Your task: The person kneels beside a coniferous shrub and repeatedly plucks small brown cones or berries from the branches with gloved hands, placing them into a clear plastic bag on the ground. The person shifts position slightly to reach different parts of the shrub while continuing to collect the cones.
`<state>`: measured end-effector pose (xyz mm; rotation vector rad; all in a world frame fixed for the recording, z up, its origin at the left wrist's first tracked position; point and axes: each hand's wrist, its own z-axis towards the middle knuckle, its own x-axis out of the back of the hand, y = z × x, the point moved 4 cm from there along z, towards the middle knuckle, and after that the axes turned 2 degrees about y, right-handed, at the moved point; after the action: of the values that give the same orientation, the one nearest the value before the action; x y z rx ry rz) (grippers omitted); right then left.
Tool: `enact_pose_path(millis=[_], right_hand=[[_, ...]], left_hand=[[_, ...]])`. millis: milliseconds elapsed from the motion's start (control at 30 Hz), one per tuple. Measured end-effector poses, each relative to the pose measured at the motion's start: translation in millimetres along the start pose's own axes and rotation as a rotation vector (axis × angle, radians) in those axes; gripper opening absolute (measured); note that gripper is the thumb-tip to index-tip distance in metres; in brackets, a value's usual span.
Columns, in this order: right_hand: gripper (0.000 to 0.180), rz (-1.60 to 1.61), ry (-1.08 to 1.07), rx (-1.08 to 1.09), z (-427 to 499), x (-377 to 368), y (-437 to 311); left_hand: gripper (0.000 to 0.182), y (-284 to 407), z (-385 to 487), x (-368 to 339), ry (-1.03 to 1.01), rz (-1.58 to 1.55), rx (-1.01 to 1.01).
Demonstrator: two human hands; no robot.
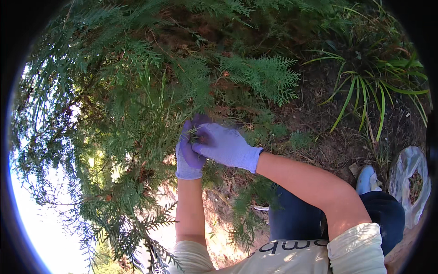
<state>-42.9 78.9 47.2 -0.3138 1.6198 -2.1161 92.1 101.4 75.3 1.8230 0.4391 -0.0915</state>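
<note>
Both my hands wear lavender knit gloves with darker purple coated palms, and they meet among the scale-leaved branches of a conifer shrub [253,75]. My left hand [190,150] reaches straight up, its palm curved towards the right one. From the right comes my right hand [222,142], fingers bent and thumb against the left palm. A thin green sprig [192,131] crosses the left fingers. Something small and reddish-brown [204,138] shows between the palms, too blurred to name. The fingertips are partly hidden and smeared by motion, so their grip is unclear.
An open clear plastic bag [398,185] with brownish-green bits inside stands at the right, beside my pale shoe [365,179]. Strap-leaved plants [359,92] grow from the bare soil [318,116]. Drooping conifer sprays [251,209] hang near my knee. Bright light fills the lower left.
</note>
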Motion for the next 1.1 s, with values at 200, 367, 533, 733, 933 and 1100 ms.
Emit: enact_pose_path(millis=[200,367,533,733,933,1100], right_hand=[[0.032,-0.046,0.026,-0.082,-4.5,-8.7,-6.7],[0.026,0.011,0.158,-0.177,-24.8,-14.7,-1.7],[0.029,0.134,0.087,-0.23,-46.0,-9.6,-0.9],[0.027,0.65,-0.207,-0.569,-69.2,-1.2,-6.1],[0.021,1.014,-0.263,-0.901,-81.8,2.3,6.6],[0.023,1.206,-0.161,-1.004,-84.3,-2.2,7.6]], left_hand=[[0.051,2.0,8.0,-5.7,-0.257,-0.111,0.062],[0.053,11.2,6.0,-4.6,-0.047,0.229,-0.174],[0.042,11.3,-0.4,2.2,0.264,-0.381,0.108],[0.031,10.0,-8.0,0.2,0.317,-0.568,-0.028],[0.027,-7.4,-8.9,-0.7,0.201,-0.632,-0.199],[0.028,-2.4,-8.2,17.7,0.196,-0.139,-0.235]])
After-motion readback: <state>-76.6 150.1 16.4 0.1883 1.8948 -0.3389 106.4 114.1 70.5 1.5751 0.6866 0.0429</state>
